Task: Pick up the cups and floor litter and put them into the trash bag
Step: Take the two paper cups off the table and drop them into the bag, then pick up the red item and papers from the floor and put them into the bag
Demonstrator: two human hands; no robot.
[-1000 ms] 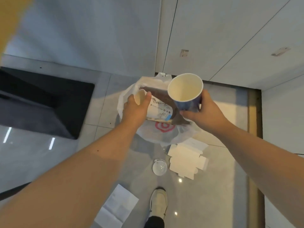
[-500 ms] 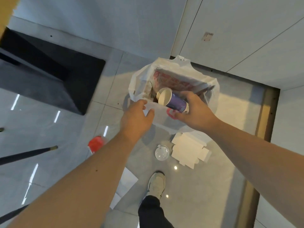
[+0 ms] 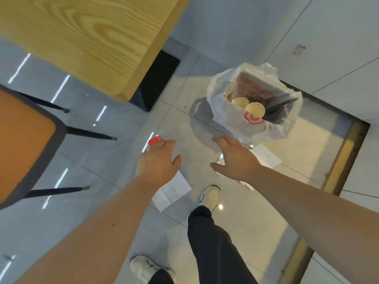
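Note:
The white trash bag (image 3: 225, 91) with a red logo stands open on the floor by the wall. Two paper cups (image 3: 255, 109) sit upright inside it, next to a red-patterned box. My left hand (image 3: 156, 160) hovers open and empty over the floor, partly covering a red piece of litter (image 3: 153, 141). A folded white paper sheet (image 3: 174, 190) lies just below that hand. My right hand (image 3: 235, 159) is open and empty too, short of the bag. It hides most of a flattened white box (image 3: 266, 157) and a small lid on the floor.
A wooden table (image 3: 86, 37) on a black base (image 3: 155, 83) fills the upper left. An orange chair (image 3: 22, 140) with dark legs stands at the left. My legs and white shoes (image 3: 209, 196) are below. White wall panels and a brass floor strip (image 3: 340, 160) run along the right.
Both cups left my hands and now sit in the bag. Both hands came back from the bag, open. The view swung left, bringing the table and chair in.

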